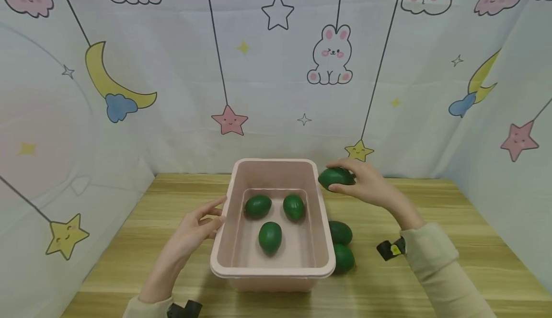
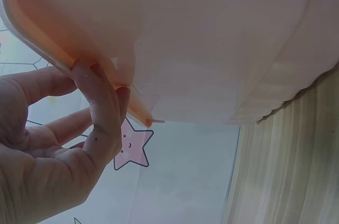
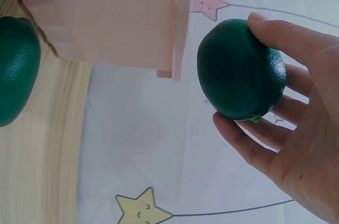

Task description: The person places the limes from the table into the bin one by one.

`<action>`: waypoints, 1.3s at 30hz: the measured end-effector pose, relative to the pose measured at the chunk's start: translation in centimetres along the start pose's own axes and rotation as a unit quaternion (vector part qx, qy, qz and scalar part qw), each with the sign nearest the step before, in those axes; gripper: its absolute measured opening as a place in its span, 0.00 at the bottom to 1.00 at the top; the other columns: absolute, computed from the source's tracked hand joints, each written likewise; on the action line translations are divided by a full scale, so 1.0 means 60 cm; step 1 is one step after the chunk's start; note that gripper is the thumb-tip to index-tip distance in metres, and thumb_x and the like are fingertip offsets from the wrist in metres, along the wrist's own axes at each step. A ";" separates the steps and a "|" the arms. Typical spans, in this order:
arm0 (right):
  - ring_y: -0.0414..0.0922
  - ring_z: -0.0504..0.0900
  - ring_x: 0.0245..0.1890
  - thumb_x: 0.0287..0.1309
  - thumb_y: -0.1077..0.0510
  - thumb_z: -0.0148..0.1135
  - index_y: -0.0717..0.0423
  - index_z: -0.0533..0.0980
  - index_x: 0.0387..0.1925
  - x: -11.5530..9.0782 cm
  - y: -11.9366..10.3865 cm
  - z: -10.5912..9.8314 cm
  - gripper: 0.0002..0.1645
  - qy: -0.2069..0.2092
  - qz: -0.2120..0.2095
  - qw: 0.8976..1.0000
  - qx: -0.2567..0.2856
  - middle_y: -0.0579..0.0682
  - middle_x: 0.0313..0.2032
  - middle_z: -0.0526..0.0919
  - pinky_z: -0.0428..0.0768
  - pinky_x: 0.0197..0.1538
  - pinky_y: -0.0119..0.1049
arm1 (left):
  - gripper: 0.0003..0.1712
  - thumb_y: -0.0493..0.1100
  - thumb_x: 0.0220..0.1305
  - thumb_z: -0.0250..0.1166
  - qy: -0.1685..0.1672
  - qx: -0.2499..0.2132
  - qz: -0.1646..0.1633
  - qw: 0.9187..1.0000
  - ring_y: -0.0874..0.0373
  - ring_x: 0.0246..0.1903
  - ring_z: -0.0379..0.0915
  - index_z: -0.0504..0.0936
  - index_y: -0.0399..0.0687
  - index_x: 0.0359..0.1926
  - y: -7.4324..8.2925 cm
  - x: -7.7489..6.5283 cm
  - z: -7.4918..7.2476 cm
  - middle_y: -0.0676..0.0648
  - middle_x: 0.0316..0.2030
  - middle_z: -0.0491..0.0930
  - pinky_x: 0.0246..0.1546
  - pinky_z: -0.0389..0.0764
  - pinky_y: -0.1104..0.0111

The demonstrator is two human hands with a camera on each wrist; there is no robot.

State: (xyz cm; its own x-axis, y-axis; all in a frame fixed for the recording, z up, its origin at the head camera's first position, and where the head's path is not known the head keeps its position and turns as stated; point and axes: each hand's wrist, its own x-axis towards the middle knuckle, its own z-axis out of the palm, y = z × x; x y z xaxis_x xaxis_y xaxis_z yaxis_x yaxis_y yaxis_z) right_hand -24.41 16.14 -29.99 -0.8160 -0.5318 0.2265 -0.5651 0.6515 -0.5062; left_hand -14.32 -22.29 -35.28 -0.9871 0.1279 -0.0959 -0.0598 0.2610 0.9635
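A pink plastic bin [image 1: 271,272] stands on the table with three glossy green oval fruits inside, one of them the front fruit [image 1: 270,238]. My left hand [image 1: 196,229] grips the bin's left rim, and its curled fingers [image 2: 103,113] reach under the lip in the left wrist view. Just outside the right rim, near the far corner, my right hand [image 1: 366,181] holds another green oval fruit [image 1: 336,178] between thumb and fingers. A small light-green stem spot shows on that held fruit [image 3: 238,70] in the right wrist view.
Two more green fruits, a rear one [image 1: 340,233] and a nearer one [image 1: 343,259], lie against the bin's right side, partly hidden by its rim. The wooden table [image 1: 414,279] meets a cartoon-printed cloth [image 1: 181,117] at the back and sides.
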 end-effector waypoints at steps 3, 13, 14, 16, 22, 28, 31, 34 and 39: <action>0.46 0.79 0.47 0.55 0.48 0.69 0.50 0.73 0.59 0.001 -0.009 -0.003 0.31 0.001 -0.010 1.000 -0.005 0.51 0.55 0.79 0.79 0.47 0.42 | 0.33 0.43 0.69 0.57 0.000 0.001 0.002 1.000 0.60 0.43 0.78 0.59 0.46 0.72 0.000 0.000 0.000 0.35 0.57 0.67 0.41 0.81 0.70; 0.44 0.79 0.45 0.53 0.50 0.71 0.53 0.74 0.59 0.007 -0.045 -0.013 0.32 0.000 -0.055 0.998 -0.036 0.50 0.51 0.81 0.80 0.45 0.39 | 0.32 0.42 0.69 0.57 0.003 0.002 0.003 1.000 0.60 0.43 0.79 0.60 0.46 0.72 0.000 0.001 0.000 0.34 0.56 0.68 0.41 0.81 0.70; 0.44 0.78 0.45 0.53 0.49 0.71 0.52 0.74 0.59 0.007 -0.048 -0.013 0.32 -0.004 -0.053 0.998 -0.039 0.50 0.51 0.80 0.79 0.44 0.39 | 0.33 0.42 0.69 0.57 0.003 0.001 0.003 1.000 0.60 0.43 0.79 0.60 0.46 0.72 0.000 0.001 0.000 0.34 0.56 0.68 0.41 0.81 0.70; 0.45 0.78 0.45 0.53 0.49 0.71 0.52 0.74 0.59 0.008 -0.054 -0.014 0.32 -0.009 -0.049 0.998 -0.042 0.50 0.51 0.80 0.79 0.44 0.39 | 0.33 0.42 0.69 0.57 0.001 0.002 0.004 1.000 0.60 0.43 0.79 0.59 0.46 0.72 -0.001 0.000 0.000 0.34 0.56 0.67 0.41 0.81 0.70; 0.45 0.78 0.45 0.54 0.48 0.69 0.49 0.74 0.60 0.013 -0.066 -0.013 0.31 -0.023 -0.053 0.996 -0.069 0.50 0.52 0.79 0.79 0.44 0.39 | 0.33 0.43 0.69 0.57 -0.001 0.000 0.004 1.000 0.60 0.43 0.79 0.59 0.46 0.72 0.000 0.000 -0.001 0.35 0.56 0.67 0.41 0.81 0.70; 0.44 0.78 0.49 0.55 0.45 0.68 0.46 0.75 0.58 0.018 -0.084 -0.013 0.29 -0.034 -0.060 0.993 -0.098 0.48 0.53 0.79 0.79 0.49 0.43 | 0.32 0.42 0.69 0.57 0.002 -0.001 0.004 1.000 0.61 0.41 0.79 0.60 0.46 0.72 0.000 0.001 -0.002 0.34 0.55 0.68 0.41 0.81 0.70; 0.43 0.77 0.50 0.55 0.44 0.68 0.45 0.76 0.57 0.021 -0.090 -0.012 0.28 -0.043 -0.069 0.992 -0.101 0.45 0.52 0.80 0.78 0.49 0.42 | 0.32 0.41 0.69 0.57 0.004 -0.001 0.003 1.000 0.62 0.41 0.79 0.60 0.45 0.72 -0.001 0.001 -0.002 0.34 0.55 0.68 0.41 0.81 0.70; 0.42 0.77 0.49 0.56 0.44 0.67 0.43 0.75 0.57 0.024 -0.096 -0.009 0.27 -0.058 -0.076 0.990 -0.104 0.43 0.51 0.80 0.78 0.48 0.40 | 0.32 0.41 0.69 0.57 0.005 -0.002 0.003 1.000 0.62 0.41 0.79 0.60 0.45 0.72 -0.001 0.001 -0.002 0.34 0.55 0.68 0.41 0.81 0.70; 0.42 0.77 0.50 0.55 0.45 0.68 0.41 0.75 0.56 0.027 -0.109 -0.005 0.26 -0.076 -0.090 0.987 -0.108 0.43 0.52 0.80 0.79 0.50 0.41 | 0.32 0.42 0.69 0.57 0.003 0.000 0.003 1.000 0.59 0.43 0.79 0.60 0.46 0.72 -0.001 0.000 -0.001 0.34 0.56 0.67 0.41 0.81 0.70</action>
State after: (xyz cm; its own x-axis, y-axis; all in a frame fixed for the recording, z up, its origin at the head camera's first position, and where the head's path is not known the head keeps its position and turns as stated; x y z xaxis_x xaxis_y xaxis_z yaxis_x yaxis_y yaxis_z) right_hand -22.11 11.18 -26.05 -0.6823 -0.7133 0.1604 -0.7249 0.6313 -0.2756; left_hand -14.32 -22.39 -35.32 -0.9883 0.1236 -0.0893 -0.0547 0.2597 0.9641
